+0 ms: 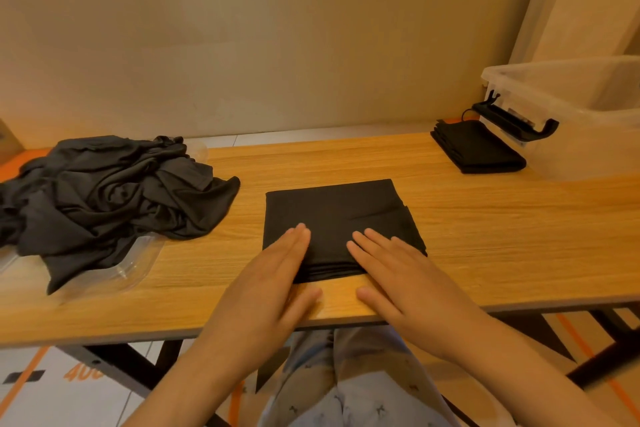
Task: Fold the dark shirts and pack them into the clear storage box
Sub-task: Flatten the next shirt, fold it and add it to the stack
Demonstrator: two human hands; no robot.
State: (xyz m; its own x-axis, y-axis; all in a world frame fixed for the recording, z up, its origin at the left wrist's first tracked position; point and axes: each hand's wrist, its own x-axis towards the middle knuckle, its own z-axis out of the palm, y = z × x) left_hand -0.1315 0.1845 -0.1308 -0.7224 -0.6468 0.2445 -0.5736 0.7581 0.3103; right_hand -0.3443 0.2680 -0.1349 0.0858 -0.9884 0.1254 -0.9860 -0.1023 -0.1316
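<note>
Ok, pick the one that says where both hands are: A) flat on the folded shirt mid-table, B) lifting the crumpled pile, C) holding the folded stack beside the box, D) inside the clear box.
A: the left hand and right hand lie with straight fingers on the near edge of the folded shirt.

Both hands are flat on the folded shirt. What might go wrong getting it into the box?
1. The folded shirt shows stacked layers at its near edge, pressed by the left hand and right hand; loose lifting may open the fold.
2. The clear box has a black latch sticking out beside the folded stack; the shirt might snag it or knock the stack.
</note>
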